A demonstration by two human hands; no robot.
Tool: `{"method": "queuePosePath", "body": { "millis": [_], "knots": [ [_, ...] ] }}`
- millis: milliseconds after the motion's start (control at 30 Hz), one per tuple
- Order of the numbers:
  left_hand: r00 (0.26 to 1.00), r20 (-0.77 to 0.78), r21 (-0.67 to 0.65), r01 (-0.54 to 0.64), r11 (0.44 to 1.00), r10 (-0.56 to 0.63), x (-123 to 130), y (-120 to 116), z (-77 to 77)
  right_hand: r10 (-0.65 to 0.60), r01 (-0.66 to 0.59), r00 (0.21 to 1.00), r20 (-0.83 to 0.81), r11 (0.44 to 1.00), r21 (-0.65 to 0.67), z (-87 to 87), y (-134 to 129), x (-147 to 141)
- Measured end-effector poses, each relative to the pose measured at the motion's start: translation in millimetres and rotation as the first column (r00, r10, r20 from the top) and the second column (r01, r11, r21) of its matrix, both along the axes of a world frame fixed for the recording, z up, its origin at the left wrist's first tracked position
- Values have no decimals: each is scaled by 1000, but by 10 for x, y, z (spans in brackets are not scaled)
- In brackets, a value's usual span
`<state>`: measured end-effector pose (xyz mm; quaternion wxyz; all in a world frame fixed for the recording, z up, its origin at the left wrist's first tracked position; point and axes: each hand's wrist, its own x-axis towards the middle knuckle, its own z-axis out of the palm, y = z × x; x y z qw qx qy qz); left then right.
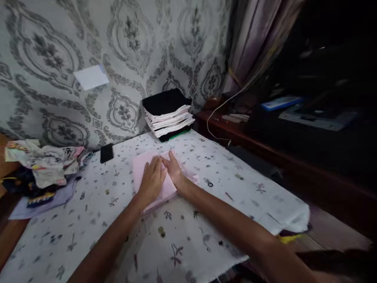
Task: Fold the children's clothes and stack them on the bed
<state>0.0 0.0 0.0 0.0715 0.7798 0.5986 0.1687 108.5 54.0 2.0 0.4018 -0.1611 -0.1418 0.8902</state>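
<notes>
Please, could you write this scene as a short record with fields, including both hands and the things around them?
Left hand: laid flat on the pink cloth, left hand
Right hand: right hand at the cloth's right part, thumb raised, fingers partly hidden
Surface: white printed sheet
Behind the cloth: neat stack of folded fabric, black piece on top
Left side: loose pile of clothes
Near wall: flat black object, kind unclear
On wall: white paper
</notes>
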Motion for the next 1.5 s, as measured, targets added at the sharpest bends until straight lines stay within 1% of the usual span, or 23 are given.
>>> {"method": "queuePosePath", "body": {
  "millis": [133,267,333,433,533,667,800,900,967,1000,1067,1133,1167,1233,1300,1367,1433,1467,1500],
  "knots": [
    [1000,26,-46,11,999,-10,336,189,61,-36,36,999,18,999,4,32,170,332],
    [998,58,-112,-12,994,19,636,334,39,-57,55,996,70,998,24,13,316,593],
    [997,71,-135,-10,991,20,734,383,4,-70,66,993,100,997,42,-23,370,682],
    [997,74,-158,-3,987,15,805,421,-43,-101,94,981,168,994,47,-98,418,770],
    [999,48,-174,0,985,9,832,422,-64,-132,122,968,214,991,56,-167,428,825],
    [1000,21,-155,9,988,-5,880,432,-91,-169,160,963,208,985,58,-211,422,868],
    [997,80,-156,34,987,-22,867,518,-117,-193,192,954,229,981,25,-199,403,888],
    [975,209,-132,102,986,-72,701,511,-64,-202,200,944,261,979,35,-194,394,884],
    [955,259,-73,170,983,-146,524,387,13,-229,213,927,296,973,86,-209,412,867],
    [951,245,-40,205,978,-189,431,282,57,-252,223,913,321,967,124,-222,431,855],
    [955,131,-2,269,963,-267,270,10,133,-301,233,872,385,949,215,-253,481,825],
    [947,-49,26,320,947,-319,159,-286,161,-330,205,809,487,934,292,-282,536,793],
    [934,-140,43,337,940,-329,120,-416,153,-334,178,764,552,932,317,-297,561,779],
    [905,-288,93,351,932,-312,63,-608,108,-371,145,652,661,917,372,-331,594,756],
    [885,-374,141,349,926,-277,27,-703,55,-454,120,546,704,874,470,-374,603,745],
    [871,-419,168,351,921,-256,13,-737,23,-568,60,427,703,794,605,-417,598,750],
    [855,-443,153,370,916,-271,23,-755,21,-654,-29,312,689,718,695,-446,595,774],
    [848,-447,132,376,917,-283,31,-765,33,-679,-66,268,684,695,716,-451,597,792],
    [848,-439,106,377,920,-297,36,-774,52,-692,-95,242,680,681,726,-446,601,812]
  ]
}}
